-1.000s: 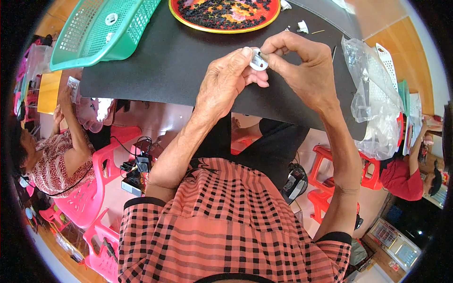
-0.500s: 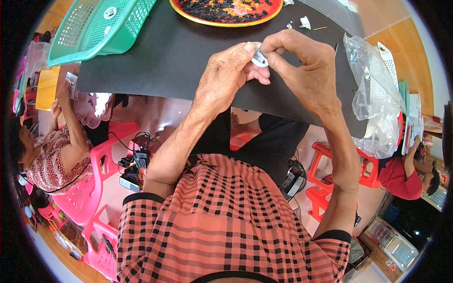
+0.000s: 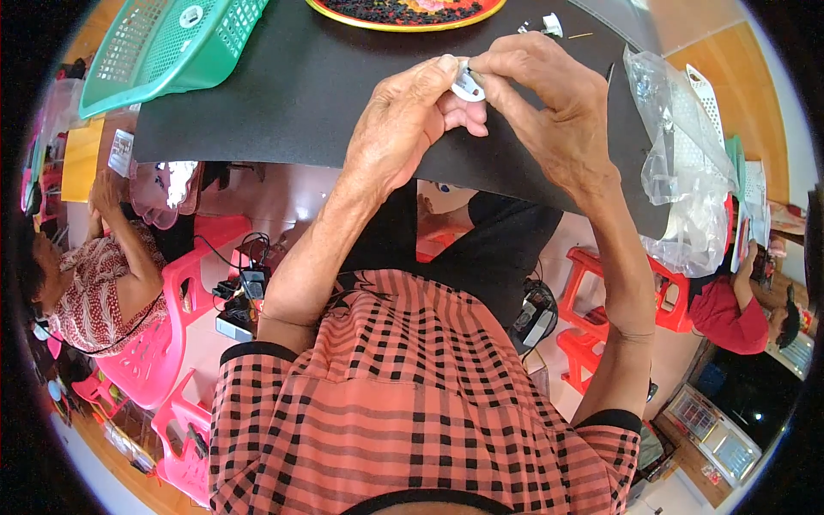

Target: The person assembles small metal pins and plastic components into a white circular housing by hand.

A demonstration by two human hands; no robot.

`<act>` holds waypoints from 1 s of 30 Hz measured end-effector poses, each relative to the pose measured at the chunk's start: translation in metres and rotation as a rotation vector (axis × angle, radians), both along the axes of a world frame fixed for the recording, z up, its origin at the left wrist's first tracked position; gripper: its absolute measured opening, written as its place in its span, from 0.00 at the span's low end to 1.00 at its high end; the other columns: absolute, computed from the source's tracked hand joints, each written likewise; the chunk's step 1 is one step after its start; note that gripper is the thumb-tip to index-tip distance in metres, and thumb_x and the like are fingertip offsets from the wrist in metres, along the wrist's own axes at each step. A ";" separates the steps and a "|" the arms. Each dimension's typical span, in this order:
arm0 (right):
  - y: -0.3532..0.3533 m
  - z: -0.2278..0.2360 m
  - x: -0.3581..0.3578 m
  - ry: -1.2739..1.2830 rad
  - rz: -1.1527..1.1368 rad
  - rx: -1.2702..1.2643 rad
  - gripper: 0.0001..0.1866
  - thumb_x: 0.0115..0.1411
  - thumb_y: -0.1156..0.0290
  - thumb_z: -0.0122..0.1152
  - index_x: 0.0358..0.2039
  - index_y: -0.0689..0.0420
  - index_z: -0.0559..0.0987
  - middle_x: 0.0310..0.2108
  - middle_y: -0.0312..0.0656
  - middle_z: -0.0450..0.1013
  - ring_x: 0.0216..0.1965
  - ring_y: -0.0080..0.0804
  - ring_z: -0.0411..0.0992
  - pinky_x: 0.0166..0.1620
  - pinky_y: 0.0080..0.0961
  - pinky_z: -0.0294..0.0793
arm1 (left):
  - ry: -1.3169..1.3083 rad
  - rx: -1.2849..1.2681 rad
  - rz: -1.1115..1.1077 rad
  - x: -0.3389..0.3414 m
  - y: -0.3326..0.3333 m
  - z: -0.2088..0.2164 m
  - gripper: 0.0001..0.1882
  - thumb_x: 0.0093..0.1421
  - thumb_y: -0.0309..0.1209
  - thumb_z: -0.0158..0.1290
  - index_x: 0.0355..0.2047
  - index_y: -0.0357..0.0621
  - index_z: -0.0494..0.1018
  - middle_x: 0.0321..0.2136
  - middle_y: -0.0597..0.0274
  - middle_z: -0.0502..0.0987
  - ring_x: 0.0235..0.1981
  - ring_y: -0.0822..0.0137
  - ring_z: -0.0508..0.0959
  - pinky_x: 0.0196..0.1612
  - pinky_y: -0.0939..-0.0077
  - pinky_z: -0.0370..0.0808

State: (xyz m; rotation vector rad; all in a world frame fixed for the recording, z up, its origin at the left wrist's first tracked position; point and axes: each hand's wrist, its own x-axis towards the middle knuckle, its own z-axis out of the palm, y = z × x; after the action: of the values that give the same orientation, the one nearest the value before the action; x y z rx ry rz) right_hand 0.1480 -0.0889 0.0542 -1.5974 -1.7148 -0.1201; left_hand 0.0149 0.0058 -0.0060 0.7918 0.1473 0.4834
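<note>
Above the dark tabletop (image 3: 283,112), my left hand (image 3: 399,120) pinches a small white plastic part (image 3: 468,88) between thumb and fingers. The part has a rounded end with an opening in it. From the other side comes my right hand (image 3: 558,107), its thumb and forefinger pressed together at the upper edge of the part. A tiny dark spot shows at those fingertips, but what they hold is too small to name. Beyond my hands lies a round red tray (image 3: 408,27) with a yellow rim, bearing many small black pieces.
A green perforated basket (image 3: 163,88) stands at the far left. Another white part (image 3: 552,24) and a thin stick lie at the far right. Clear plastic bags (image 3: 678,146) hang over the right edge. Red stools (image 3: 584,287) and a pink chair flank me; two people sit nearby.
The whole view has shifted slightly, so the tray and basket sit higher in it. Both hands keep their hold, with the white part turned a little.
</note>
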 end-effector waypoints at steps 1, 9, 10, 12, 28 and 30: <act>0.000 -0.002 -0.001 -0.050 -0.007 0.025 0.08 0.48 0.77 0.61 0.32 0.57 0.78 0.30 0.40 0.74 0.34 0.39 0.73 0.37 0.30 0.72 | 0.008 -0.014 0.003 0.000 0.000 0.001 0.18 0.68 0.37 0.40 0.40 0.31 0.70 0.30 0.54 0.75 0.31 0.65 0.76 0.39 0.69 0.76; -0.008 -0.001 -0.005 -0.372 -0.008 -0.057 0.16 0.49 0.73 0.59 0.40 0.59 0.76 0.39 0.40 0.70 0.38 0.36 0.68 0.39 0.29 0.67 | -0.009 -0.105 -0.033 0.000 0.004 -0.001 0.17 0.68 0.36 0.39 0.38 0.32 0.71 0.29 0.54 0.75 0.29 0.66 0.76 0.38 0.70 0.75; -0.009 0.000 -0.004 -0.453 -0.007 -0.089 0.17 0.48 0.73 0.58 0.41 0.60 0.76 0.40 0.40 0.70 0.38 0.35 0.68 0.39 0.29 0.66 | -0.021 -0.102 -0.043 0.000 0.005 -0.002 0.17 0.68 0.36 0.39 0.38 0.32 0.71 0.28 0.55 0.74 0.29 0.66 0.75 0.38 0.70 0.75; -0.009 -0.001 -0.006 -0.482 -0.018 -0.081 0.17 0.48 0.73 0.58 0.41 0.61 0.75 0.40 0.40 0.69 0.38 0.35 0.67 0.38 0.29 0.66 | -0.031 -0.101 -0.052 0.000 0.005 -0.001 0.17 0.68 0.36 0.39 0.38 0.32 0.71 0.28 0.55 0.74 0.28 0.66 0.75 0.37 0.71 0.75; -0.013 -0.001 0.003 0.180 0.048 -0.048 0.11 0.49 0.79 0.60 0.35 0.60 0.78 0.32 0.42 0.74 0.33 0.31 0.75 0.37 0.24 0.73 | 0.047 0.029 -0.082 -0.002 0.003 0.001 0.18 0.68 0.37 0.40 0.36 0.31 0.71 0.29 0.55 0.75 0.27 0.67 0.75 0.35 0.72 0.75; -0.011 0.001 0.004 0.147 0.093 -0.031 0.10 0.48 0.79 0.61 0.34 0.59 0.77 0.32 0.41 0.74 0.33 0.31 0.74 0.37 0.24 0.73 | 0.036 0.012 -0.114 -0.003 0.004 0.000 0.18 0.68 0.37 0.40 0.36 0.31 0.71 0.29 0.55 0.75 0.27 0.67 0.75 0.34 0.71 0.75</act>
State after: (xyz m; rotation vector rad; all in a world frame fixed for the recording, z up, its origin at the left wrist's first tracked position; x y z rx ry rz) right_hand 0.1523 -0.0997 0.0550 -1.5075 -1.6795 0.0689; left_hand 0.0124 0.0097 -0.0061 0.8160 0.1316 0.3631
